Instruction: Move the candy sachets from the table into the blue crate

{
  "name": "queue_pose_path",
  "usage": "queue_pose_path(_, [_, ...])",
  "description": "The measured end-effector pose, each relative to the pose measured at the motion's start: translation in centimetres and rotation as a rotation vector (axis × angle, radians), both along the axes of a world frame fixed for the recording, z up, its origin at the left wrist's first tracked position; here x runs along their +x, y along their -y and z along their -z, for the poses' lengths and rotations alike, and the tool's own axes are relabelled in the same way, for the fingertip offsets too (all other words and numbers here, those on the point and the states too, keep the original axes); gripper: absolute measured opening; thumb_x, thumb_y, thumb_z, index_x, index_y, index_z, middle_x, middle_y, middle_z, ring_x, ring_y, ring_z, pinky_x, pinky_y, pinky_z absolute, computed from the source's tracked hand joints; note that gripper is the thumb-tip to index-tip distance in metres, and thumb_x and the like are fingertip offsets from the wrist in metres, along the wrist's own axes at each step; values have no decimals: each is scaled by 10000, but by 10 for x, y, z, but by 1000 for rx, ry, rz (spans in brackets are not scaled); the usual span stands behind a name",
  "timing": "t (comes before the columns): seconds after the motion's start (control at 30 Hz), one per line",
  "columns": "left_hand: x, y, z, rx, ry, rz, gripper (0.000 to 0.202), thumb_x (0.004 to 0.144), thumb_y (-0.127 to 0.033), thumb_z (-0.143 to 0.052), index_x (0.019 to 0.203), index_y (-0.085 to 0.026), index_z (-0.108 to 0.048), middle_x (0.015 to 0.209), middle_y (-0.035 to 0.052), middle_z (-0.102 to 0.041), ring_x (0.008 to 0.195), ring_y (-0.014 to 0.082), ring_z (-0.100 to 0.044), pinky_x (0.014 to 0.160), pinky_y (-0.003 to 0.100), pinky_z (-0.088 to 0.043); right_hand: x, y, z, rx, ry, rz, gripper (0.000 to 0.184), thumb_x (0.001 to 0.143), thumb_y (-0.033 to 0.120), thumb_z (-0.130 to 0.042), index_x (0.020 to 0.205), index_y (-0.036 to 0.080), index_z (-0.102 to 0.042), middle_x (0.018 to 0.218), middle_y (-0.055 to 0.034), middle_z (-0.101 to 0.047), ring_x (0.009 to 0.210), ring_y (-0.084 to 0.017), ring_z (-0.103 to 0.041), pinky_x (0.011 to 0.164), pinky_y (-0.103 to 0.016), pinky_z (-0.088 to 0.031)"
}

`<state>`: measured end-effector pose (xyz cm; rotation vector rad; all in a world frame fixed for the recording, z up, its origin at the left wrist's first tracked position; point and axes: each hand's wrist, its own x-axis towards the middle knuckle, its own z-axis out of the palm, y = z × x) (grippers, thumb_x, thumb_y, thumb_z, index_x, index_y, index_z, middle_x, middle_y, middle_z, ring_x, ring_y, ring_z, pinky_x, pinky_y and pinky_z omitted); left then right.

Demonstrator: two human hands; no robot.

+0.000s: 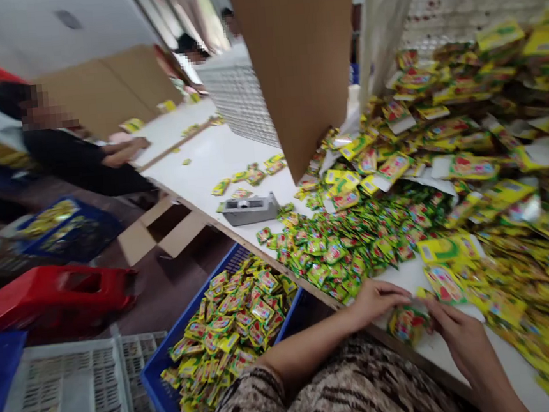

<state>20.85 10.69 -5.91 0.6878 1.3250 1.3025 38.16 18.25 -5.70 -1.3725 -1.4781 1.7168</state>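
At the table's edge, my left hand [376, 301] and my right hand [459, 337] are close together, fingers pinched. Between them hangs a small printed packet [407, 324] in yellow, green and red, gripped along its upper edge. Part of it is hidden by the fingers. Just beyond my right hand lie a loose yellow packet [447, 284] and a yellow card packet [449, 248]. A heap of small green packets [345, 244] spreads past my left hand. On the right, yellow packets [517, 287] are piled on the white table [180, 169].
A grey tape dispenser [250, 209] stands near the table edge. A white basket [384, 36] spills packets; a cardboard sheet [300, 62] stands upright. Below left are a blue crate [156, 386] full of packets, a red stool [46, 296] and an open carton [161, 229]. Co-workers [82, 158] are beyond.
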Motion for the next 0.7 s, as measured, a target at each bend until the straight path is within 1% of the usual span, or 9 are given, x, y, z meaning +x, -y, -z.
queue_pose_path(0.07, [0,2,-6,17,-90,10,429,678,-502,-768,872,-120,-771,880,104,-744,812,198,-662,847,323,-523,-4,3,-10,49,9,6,374,638,507,-779,823,182,-780,821,-72,-723,698,-195,-600,600,-305,-510])
queue_pose_path(0.1, [0,1,-7,26,-120,11,406,700,-478,-759,892,-121,-768,871,100,-744,796,194,-662,827,319,-526,-6,4,-15,59,-3,-1,369,637,492,-783,835,180,-775,846,-74,-726,708,-194,-605,608,-308,-516])
queue_pose_path(0.17, [-1,-2,-6,57,-151,39,387,721,-423,-756,969,-127,-756,886,93,-740,785,183,-655,792,302,-520,-11,4,-20,57,-37,4,363,642,488,-783,822,173,-763,778,-60,-712,619,-165,-580,549,-293,-503])
queue_pose_path(0.23, [-2,-6,-3,96,-175,75,356,721,-375,-767,986,-138,-754,914,90,-736,812,180,-651,790,288,-507,-13,3,-20,51,-71,28,339,611,463,-811,767,169,-746,711,-42,-691,589,-151,-578,526,-275,-505])
queue_pose_path(0.37, [-2,-8,4,82,-151,67,270,737,-345,-762,923,-150,-758,884,73,-732,809,166,-644,777,269,-499,-15,6,-16,2,-137,59,338,596,443,-825,783,177,-734,677,-17,-671,554,-132,-573,477,-251,-513])
queue_pose_path(0.47, [-1,-8,3,45,-61,30,227,732,-333,-768,866,-152,-744,821,43,-719,737,135,-629,715,238,-496,-14,7,-14,-3,-140,40,334,610,467,-813,745,174,-726,628,-8,-652,486,-118,-541,429,-249,-496])
queue_pose_path(0.53, [-1,-9,1,51,-59,38,210,734,-331,-770,833,-150,-737,787,36,-714,708,130,-627,692,233,-496,-13,5,-13,22,-128,6,338,626,484,-803,724,170,-724,612,-11,-647,456,-115,-531,423,-258,-495])
queue_pose_path(0.63, [-4,-7,-2,165,-226,70,193,766,-330,-751,835,-149,-747,799,59,-725,738,151,-648,711,260,-509,-9,5,-12,107,-104,-37,354,645,500,-799,775,177,-740,696,-30,-659,514,-136,-577,461,-282,-527])
queue_pose_path(0.7, [-6,-5,-2,286,-363,71,165,796,-313,-729,839,-156,-754,816,72,-731,769,162,-660,736,276,-515,-6,7,-12,222,-73,-60,348,650,483,-812,817,185,-746,761,-41,-657,578,-149,-600,505,-294,-539])
